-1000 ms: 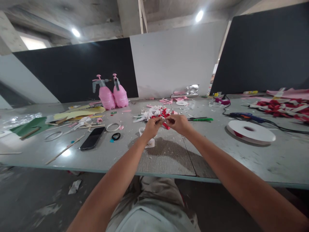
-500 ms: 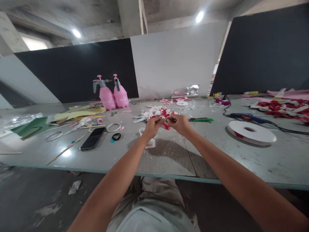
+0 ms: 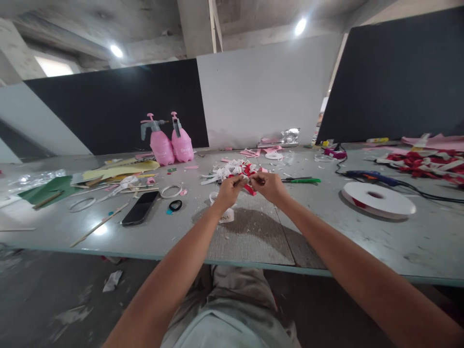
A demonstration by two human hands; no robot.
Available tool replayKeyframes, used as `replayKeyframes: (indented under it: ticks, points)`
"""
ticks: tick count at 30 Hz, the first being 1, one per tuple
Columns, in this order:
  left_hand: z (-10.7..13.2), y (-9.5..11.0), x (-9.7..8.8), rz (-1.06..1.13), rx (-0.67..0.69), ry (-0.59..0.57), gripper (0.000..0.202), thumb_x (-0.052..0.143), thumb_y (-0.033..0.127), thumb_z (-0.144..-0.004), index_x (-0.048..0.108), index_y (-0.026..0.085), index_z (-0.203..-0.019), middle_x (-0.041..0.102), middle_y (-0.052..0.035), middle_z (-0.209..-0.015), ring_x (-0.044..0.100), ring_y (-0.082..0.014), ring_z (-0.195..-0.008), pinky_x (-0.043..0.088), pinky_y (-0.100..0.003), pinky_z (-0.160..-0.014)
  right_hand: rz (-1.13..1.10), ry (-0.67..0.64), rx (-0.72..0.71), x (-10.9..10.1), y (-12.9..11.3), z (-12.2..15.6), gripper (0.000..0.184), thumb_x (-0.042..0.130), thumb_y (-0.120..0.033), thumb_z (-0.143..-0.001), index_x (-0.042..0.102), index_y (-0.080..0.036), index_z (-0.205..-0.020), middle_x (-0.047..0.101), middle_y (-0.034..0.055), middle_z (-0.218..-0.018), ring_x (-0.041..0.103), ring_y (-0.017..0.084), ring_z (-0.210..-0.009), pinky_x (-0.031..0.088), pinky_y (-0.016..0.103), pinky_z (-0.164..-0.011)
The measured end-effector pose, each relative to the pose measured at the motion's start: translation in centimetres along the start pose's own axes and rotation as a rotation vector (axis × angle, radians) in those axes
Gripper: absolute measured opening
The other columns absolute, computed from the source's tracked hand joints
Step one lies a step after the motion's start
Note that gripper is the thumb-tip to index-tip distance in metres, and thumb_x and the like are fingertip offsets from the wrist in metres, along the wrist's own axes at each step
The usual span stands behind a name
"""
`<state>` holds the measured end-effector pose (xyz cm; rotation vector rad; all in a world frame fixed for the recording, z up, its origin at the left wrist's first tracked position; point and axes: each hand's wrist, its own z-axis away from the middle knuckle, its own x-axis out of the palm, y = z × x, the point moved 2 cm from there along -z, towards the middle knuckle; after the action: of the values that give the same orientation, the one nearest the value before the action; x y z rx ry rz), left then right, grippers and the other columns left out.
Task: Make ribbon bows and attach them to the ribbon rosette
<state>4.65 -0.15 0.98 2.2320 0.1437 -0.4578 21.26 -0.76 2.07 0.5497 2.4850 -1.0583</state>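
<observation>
A small whitish ribbon piece (image 3: 245,179) sits in the middle of the frame, pinched between the narrowed fingertips of my left hand (image 3: 229,190); its shape is mostly hidden by them. The fingers of my right hand (image 3: 270,187) are drawn together just beside it, but I cannot tell whether they grip it too. A red ribbon strip (image 3: 250,189) shows between my hands, its upper end hidden. Below, my left wrist covers part of a white printed ribbon (image 3: 227,216), leaving only a few letters readable. Just beyond my fingertips lies a red-and-white ribbon pile (image 3: 234,167).

Between my forearms, the worn tabletop (image 3: 253,241) runs down to its near edge at lower centre. A green-handled tool (image 3: 304,180) lies right of my right hand, a ribbon spool (image 3: 377,199) farther right, a phone (image 3: 140,208) left of centre. The ribbon tangle (image 3: 427,162) at right is cut off by the frame.

Both my forearms reach up from the lower corners, converging, palms turned mostly down.
</observation>
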Motion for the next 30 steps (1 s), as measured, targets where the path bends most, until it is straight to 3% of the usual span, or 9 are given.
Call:
replayKeyframes:
  ticks: [6,18,24,30]
  points:
    - [0.0,0.3,0.0,0.002,0.0,0.003,0.04,0.054,0.051,-0.087,0.051,0.017,-0.066,0.039,0.0026,-0.061,0.036,-0.0111,-0.061,0.03,-0.024,-0.059,-0.123,-0.018,0.072,0.2,0.4,0.0,0.024,0.054,-0.032,-0.077,0.07,-0.015,-0.078,0.066,0.0038,-0.064,0.058,0.014,-0.057,0.042,0.023,-0.054]
    - [0.3,0.8,0.4,0.007,0.008,-0.038,0.042,0.054,0.047,-0.088,0.042,0.018,-0.06,0.03,0.0044,-0.058,0.03,-0.0094,-0.055,0.026,-0.024,-0.055,-0.077,0.048,0.147,0.9,0.1,0.1,0.017,0.053,-0.023,-0.067,0.067,-0.014,-0.072,0.057,-0.001,-0.053,0.047,0.01,-0.048,0.034,0.021,-0.047]
    - [0.0,0.3,0.0,0.063,-0.015,0.028,0.039,0.054,0.051,-0.087,0.052,0.017,-0.067,0.043,0.0021,-0.064,0.039,-0.0115,-0.064,0.033,-0.025,-0.063,-0.123,-0.019,0.047,0.1,-0.2,0.1,0.026,0.055,-0.033,-0.079,0.073,-0.015,-0.086,0.07,0.0043,-0.072,0.062,0.014,-0.061,0.045,0.023,-0.058]
    - [0.0,0.1,0.1,0.087,-0.051,-0.004,0.044,0.054,0.056,-0.085,0.049,0.017,-0.065,0.043,0.0026,-0.062,0.037,-0.011,-0.062,0.032,-0.024,-0.061,0.074,-0.054,-0.051,-0.6,-0.1,-0.1,0.024,0.057,-0.03,-0.079,0.075,-0.016,-0.086,0.069,0.003,-0.068,0.059,0.014,-0.06,0.042,0.023,-0.06]
